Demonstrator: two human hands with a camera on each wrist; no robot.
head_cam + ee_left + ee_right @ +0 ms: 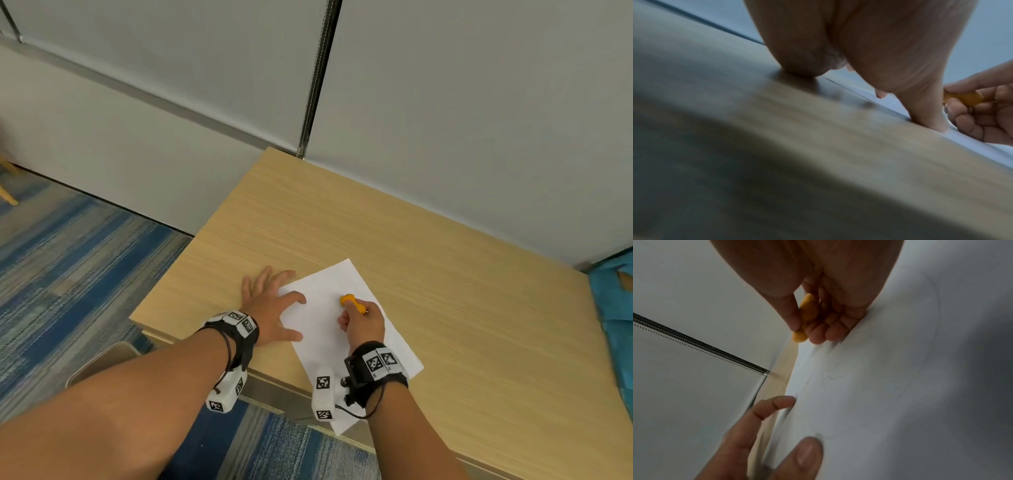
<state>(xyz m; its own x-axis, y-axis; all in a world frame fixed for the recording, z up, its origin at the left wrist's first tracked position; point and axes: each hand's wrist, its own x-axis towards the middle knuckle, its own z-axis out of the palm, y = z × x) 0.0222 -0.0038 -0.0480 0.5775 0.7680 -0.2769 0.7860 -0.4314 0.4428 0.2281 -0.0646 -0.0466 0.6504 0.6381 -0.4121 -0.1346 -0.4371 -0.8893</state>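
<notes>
1. Small orange bone-shaped tool [351, 301], pinched between thumb and curled fingers of the right hand [363, 323], over the white paper sheet [323, 342] on the light wooden table [445, 274].
2. Seemed mid-stroke across faint pencil curves [939, 305]; couldn't tell drawing or erasing.
3. Next up, probably: steady pressure, no sliding sheet.
4. Left hand [270, 308] spread flat, thumb and forefinger pinning the sheet's left edge.

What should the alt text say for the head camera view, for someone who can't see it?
A right hand, gripping a small orange tool, rests on a white sheet on a wooden table, while the left hand presses flat on the sheet's left edge, fingers spread. Grey wall panels stand behind; blue striped carpet lies to the left.
</notes>
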